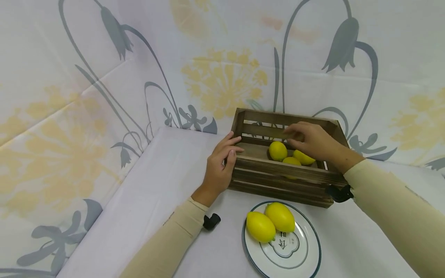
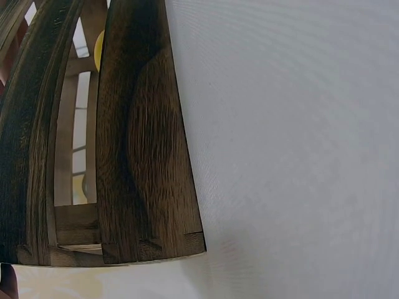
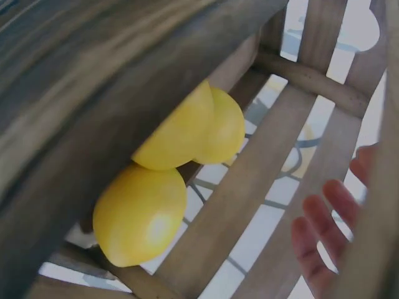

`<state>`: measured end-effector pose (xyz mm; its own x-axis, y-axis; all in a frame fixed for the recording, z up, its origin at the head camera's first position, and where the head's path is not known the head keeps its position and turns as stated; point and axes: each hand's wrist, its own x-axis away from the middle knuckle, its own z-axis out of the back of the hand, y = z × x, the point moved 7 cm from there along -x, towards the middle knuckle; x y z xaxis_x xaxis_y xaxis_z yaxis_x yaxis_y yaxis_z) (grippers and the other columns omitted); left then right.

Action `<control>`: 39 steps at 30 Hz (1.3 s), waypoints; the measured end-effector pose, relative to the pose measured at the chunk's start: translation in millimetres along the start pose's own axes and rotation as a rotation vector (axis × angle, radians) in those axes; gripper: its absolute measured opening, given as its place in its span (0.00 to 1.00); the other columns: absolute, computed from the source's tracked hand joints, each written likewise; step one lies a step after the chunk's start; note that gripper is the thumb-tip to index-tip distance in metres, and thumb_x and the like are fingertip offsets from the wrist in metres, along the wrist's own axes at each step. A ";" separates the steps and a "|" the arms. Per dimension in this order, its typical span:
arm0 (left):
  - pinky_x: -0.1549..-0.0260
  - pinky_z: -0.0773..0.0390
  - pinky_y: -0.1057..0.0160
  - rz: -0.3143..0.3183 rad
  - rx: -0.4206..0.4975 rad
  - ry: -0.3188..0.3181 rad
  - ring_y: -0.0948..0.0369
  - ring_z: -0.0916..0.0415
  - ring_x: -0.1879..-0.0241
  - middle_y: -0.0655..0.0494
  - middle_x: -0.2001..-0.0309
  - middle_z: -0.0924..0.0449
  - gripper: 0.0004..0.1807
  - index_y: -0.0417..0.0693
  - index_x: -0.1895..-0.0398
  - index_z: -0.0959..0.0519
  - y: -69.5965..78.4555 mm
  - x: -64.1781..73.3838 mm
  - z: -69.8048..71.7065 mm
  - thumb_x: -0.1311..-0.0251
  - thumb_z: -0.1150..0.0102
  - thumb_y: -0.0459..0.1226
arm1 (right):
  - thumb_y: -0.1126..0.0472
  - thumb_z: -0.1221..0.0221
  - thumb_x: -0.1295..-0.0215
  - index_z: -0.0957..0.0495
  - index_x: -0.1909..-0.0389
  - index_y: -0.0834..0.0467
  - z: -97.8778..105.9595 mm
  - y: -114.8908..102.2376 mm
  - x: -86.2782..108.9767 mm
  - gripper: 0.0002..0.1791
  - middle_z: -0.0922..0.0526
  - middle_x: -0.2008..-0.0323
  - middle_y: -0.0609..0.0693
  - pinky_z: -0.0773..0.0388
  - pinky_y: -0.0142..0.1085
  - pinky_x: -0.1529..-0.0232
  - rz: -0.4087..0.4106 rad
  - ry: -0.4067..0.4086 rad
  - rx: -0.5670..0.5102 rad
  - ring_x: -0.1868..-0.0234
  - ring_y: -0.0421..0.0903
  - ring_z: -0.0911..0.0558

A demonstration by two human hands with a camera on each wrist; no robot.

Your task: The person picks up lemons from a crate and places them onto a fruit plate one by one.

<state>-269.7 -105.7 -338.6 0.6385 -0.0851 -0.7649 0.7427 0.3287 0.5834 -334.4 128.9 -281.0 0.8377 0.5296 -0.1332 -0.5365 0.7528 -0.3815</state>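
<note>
A brown slatted wooden crate holds three lemons: one round-looking lemon, one partly behind the front slat, and another lemon under my right hand. My left hand rests on the crate's left front corner, fingers fairly straight over the rim. Over the crate's inside, my right hand has loosely bent fingers and nothing in them. The right wrist view shows its fingers apart from the yellow lemons. The left wrist view mostly shows the crate's slats.
In front of the crate lies a white plate with a dark blue rim and printed characters. Two lemons sit together on its far left part. A white cloth covers the table, and a flower-patterned cloth hangs behind.
</note>
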 end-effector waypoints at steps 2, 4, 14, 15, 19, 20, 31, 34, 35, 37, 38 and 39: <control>0.25 0.39 0.54 -0.003 0.000 0.001 0.54 0.38 0.25 0.46 0.38 0.21 0.18 0.40 0.55 0.17 0.9 -0.5 -0.3 0.24 0.59 0.37 | 0.64 0.42 0.29 0.23 0.42 0.64 -2.2 1.0 -1.8 0.17 0.19 0.46 0.62 0.18 0.55 0.49 -0.006 -0.010 -0.015 0.51 0.57 0.17; 0.25 0.39 0.54 -0.009 -0.004 0.002 0.54 0.38 0.26 0.46 0.38 0.21 0.18 0.40 0.56 0.17 1.7 -0.6 -0.5 0.23 0.59 0.38 | 0.63 0.42 0.29 0.23 0.42 0.63 -5.0 2.9 -2.4 0.17 0.18 0.45 0.62 0.19 0.55 0.49 -0.023 -0.027 -0.022 0.50 0.56 0.18; 0.26 0.38 0.54 -0.034 -0.018 0.008 0.53 0.37 0.26 0.45 0.39 0.21 0.22 0.40 0.56 0.17 1.8 -1.3 -0.3 0.21 0.62 0.42 | 0.62 0.39 0.32 0.22 0.43 0.64 -22.6 10.1 -2.4 0.18 0.17 0.48 0.63 0.18 0.53 0.50 -0.048 -0.121 -0.027 0.52 0.56 0.17; 0.26 0.38 0.54 -0.032 -0.020 0.008 0.53 0.37 0.26 0.45 0.39 0.21 0.22 0.40 0.56 0.17 1.4 -1.0 -0.1 0.21 0.62 0.41 | 0.62 0.39 0.32 0.22 0.44 0.64 -24.7 10.9 -2.3 0.18 0.16 0.49 0.63 0.18 0.53 0.50 -0.047 -0.135 -0.024 0.53 0.56 0.16; 0.25 0.39 0.54 -0.026 -0.020 0.005 0.54 0.37 0.26 0.45 0.39 0.21 0.21 0.40 0.56 0.17 0.7 0.2 0.3 0.22 0.61 0.41 | 0.61 0.38 0.33 0.22 0.44 0.65 -33.7 13.7 -0.4 0.19 0.16 0.50 0.63 0.17 0.53 0.51 -0.050 -0.203 -0.025 0.54 0.57 0.16; 0.25 0.39 0.54 -0.025 -0.020 0.003 0.54 0.37 0.26 0.45 0.39 0.21 0.21 0.40 0.56 0.17 0.6 0.4 0.2 0.22 0.61 0.41 | 0.61 0.38 0.33 0.22 0.43 0.65 -35.5 13.9 0.3 0.20 0.16 0.50 0.63 0.17 0.53 0.50 -0.050 -0.219 -0.025 0.53 0.57 0.16; 0.25 0.39 0.53 -0.008 -0.016 0.002 0.53 0.37 0.26 0.45 0.38 0.21 0.22 0.40 0.56 0.17 0.1 1.4 1.9 0.21 0.62 0.42 | 0.62 0.37 0.35 0.23 0.41 0.63 -51.7 18.4 5.4 0.22 0.21 0.43 0.67 0.25 0.61 0.40 -0.087 -0.417 0.035 0.41 0.67 0.23; 0.25 0.39 0.53 -0.016 -0.014 0.000 0.53 0.37 0.26 0.45 0.39 0.21 0.23 0.40 0.56 0.17 0.2 1.4 1.0 0.21 0.62 0.43 | 0.65 0.37 0.36 0.23 0.40 0.63 -54.3 20.5 6.8 0.22 0.23 0.41 0.68 0.27 0.62 0.38 -0.087 -0.445 0.039 0.39 0.68 0.25; 0.25 0.39 0.53 -0.018 -0.014 0.001 0.53 0.37 0.26 0.45 0.39 0.21 0.23 0.40 0.56 0.17 0.4 1.3 0.8 0.21 0.62 0.43 | 0.65 0.37 0.36 0.23 0.40 0.63 -54.8 21.0 7.0 0.22 0.23 0.40 0.69 0.27 0.62 0.38 -0.085 -0.454 0.041 0.39 0.68 0.25; 0.25 0.39 0.53 -0.018 -0.014 0.002 0.53 0.37 0.26 0.45 0.39 0.21 0.22 0.40 0.56 0.17 0.6 1.1 0.4 0.21 0.62 0.42 | 0.67 0.37 0.36 0.24 0.40 0.63 -56.2 21.9 7.1 0.23 0.24 0.39 0.69 0.29 0.63 0.36 -0.085 -0.471 0.039 0.38 0.68 0.25; 0.25 0.39 0.53 -0.017 -0.014 0.002 0.53 0.37 0.26 0.45 0.39 0.21 0.22 0.39 0.56 0.17 0.8 0.9 0.3 0.22 0.62 0.41 | 0.67 0.37 0.36 0.24 0.39 0.63 -56.9 22.5 7.0 0.23 0.24 0.39 0.69 0.29 0.63 0.36 -0.086 -0.479 0.037 0.38 0.68 0.25; 0.25 0.39 0.53 -0.017 -0.015 0.002 0.53 0.37 0.26 0.45 0.39 0.21 0.21 0.39 0.56 0.17 1.0 0.5 0.3 0.22 0.62 0.41 | 0.66 0.37 0.36 0.24 0.39 0.63 -57.0 22.9 6.9 0.23 0.24 0.39 0.68 0.29 0.63 0.36 -0.087 -0.487 0.037 0.38 0.67 0.26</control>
<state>-268.5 -105.7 -338.3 0.6252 -0.0888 -0.7754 0.7506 0.3408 0.5661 -335.1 127.6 -342.7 0.7396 0.5788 0.3435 -0.4773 0.8108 -0.3387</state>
